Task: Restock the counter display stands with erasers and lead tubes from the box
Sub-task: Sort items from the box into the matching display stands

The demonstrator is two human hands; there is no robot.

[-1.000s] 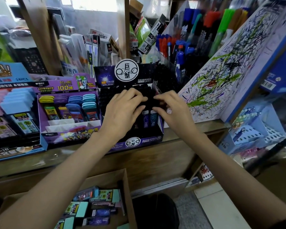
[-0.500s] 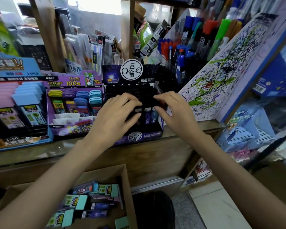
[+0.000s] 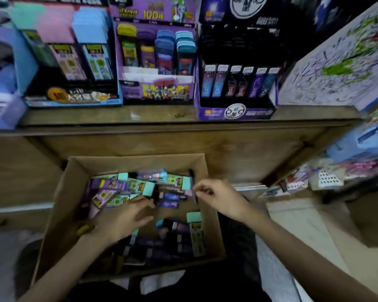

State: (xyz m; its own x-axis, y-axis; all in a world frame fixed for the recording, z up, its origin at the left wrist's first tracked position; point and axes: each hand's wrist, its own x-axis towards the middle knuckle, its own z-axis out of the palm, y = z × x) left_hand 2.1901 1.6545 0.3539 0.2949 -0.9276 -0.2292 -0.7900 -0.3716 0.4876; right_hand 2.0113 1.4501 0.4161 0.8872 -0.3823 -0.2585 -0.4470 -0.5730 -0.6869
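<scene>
A cardboard box (image 3: 60, 214) sits below the counter, holding a jumble of mint and purple erasers (image 3: 150, 188) and dark lead tubes (image 3: 168, 200). My left hand (image 3: 124, 217) reaches into the box with fingers loosely spread, resting on the pile. My right hand (image 3: 218, 197) hovers at the box's right side and pinches a thin dark lead tube (image 3: 192, 176). On the counter stand three displays: a black lead tube stand (image 3: 238, 110), a purple stand (image 3: 157, 92) and a blue eraser stand (image 3: 70, 99).
The wooden counter edge (image 3: 162, 116) runs across above the box. A scribbled test board (image 3: 340, 68) leans at the right. Lower shelves with pastel goods (image 3: 347, 166) lie to the right, and pale floor tiles (image 3: 303, 225) are beneath them.
Both hands left the black lead tube stand and dropped into the box. My view tilted down from the counter. The right hand now pinches a thin dark tube.
</scene>
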